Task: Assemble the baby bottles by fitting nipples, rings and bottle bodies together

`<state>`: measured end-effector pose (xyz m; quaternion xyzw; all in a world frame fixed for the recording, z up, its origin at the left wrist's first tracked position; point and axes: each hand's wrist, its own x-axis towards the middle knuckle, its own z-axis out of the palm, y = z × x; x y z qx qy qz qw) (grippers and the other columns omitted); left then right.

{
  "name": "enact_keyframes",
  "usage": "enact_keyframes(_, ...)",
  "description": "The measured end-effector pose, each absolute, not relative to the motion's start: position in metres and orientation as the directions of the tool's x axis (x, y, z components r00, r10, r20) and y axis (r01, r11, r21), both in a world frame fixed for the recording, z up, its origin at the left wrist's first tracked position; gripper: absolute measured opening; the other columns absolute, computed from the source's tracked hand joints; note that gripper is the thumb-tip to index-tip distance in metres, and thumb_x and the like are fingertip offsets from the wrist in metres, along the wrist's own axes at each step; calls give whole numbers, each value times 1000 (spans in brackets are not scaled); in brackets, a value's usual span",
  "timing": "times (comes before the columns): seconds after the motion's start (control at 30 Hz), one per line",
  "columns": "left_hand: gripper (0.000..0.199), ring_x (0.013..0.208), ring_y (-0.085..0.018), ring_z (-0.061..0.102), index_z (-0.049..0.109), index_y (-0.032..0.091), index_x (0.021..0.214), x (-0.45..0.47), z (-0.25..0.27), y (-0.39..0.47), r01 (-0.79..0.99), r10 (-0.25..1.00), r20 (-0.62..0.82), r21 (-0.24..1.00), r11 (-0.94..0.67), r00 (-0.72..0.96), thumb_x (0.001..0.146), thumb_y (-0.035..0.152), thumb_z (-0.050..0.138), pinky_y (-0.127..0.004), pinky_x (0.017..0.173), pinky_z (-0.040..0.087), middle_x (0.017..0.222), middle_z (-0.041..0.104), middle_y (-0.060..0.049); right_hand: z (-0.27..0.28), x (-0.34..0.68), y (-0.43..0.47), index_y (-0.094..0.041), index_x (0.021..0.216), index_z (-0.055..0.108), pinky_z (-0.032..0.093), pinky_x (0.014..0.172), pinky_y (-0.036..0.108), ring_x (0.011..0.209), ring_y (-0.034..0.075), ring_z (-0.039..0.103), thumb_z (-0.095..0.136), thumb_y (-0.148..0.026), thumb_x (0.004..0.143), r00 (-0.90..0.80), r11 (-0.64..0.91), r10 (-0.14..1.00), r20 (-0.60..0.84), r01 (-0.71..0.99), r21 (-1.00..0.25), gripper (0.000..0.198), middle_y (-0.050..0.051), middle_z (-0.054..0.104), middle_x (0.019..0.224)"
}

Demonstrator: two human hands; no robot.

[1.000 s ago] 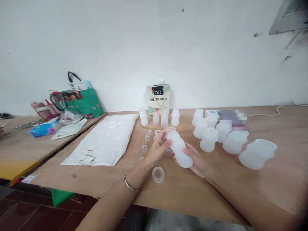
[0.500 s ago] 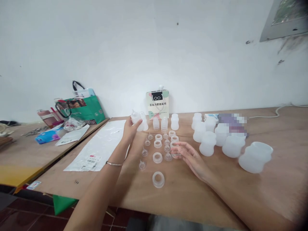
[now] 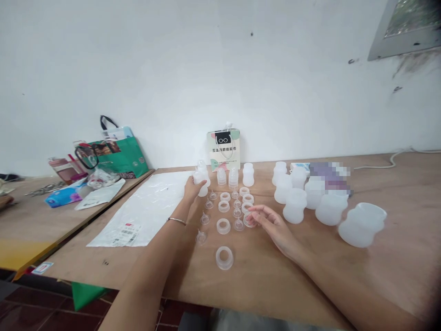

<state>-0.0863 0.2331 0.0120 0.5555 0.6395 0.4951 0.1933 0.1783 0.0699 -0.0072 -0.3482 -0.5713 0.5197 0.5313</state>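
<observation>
1. Handling: the frosted bottle (image 3: 199, 176) is best kept upright and its base set squarely on the desk (image 3: 275, 280); a light grip is advised, as the wall probably yields.
2. Clearance: a second bottle (image 3: 201, 162) stands directly behind it, to the left of the paper bag (image 3: 223, 158). A knock appears possible; contact cannot be determined.
3. Left hand (image 3: 194, 189): closed around the frosted bottle, left and in front of the paper bag, thumb across the bottle's near side.
4. Right hand (image 3: 274, 225): fingers loosely spread, nothing visibly gripped, at a clear ring (image 3: 247, 224) in front and right of the paper bag; touch unconfirmed.
</observation>
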Motion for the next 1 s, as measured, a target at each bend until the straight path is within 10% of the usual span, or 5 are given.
enact_keyframes(0.33,72,111,-25,47,35,11,120,-77,14,213,505,830,391,849,-157,-399,65,45,66,-34,87,41,125,42,-19,-7,180,71,-20,94,56,45,75,31,74,14,57,54,-43,78,-172,205,958,228,-140,-969,27,3,63,81)
enact_keyframes(0.53,26,109,-18,47,57,19,98,-49,48,163,521,606,791,553,-650,-82,86,34,39,-30,94,36,110,54,-8,-13,184,81,-20,88,56,45,69,31,74,16,57,52,-45,78,-27,296,955,296,25,-955,27,3,61,78)
enact_keyframes(0.73,33,81,-18,59,66,21,91,-13,55,133,387,746,455,654,-650,486,85,41,40,-27,76,41,85,66,-4,-23,190,83,-23,90,56,44,63,32,73,18,54,53,-40,77,-96,383,919,381,433,-816,22,4,57,84)
enact_keyframes(1.0,36,78,-18,57,62,21,97,-8,33,114,476,589,214,410,-778,779,74,48,56,-26,67,39,86,64,-4,-31,191,84,-24,84,60,43,78,39,86,21,52,54,-32,77,-274,481,875,399,572,-664,13,5,52,90)
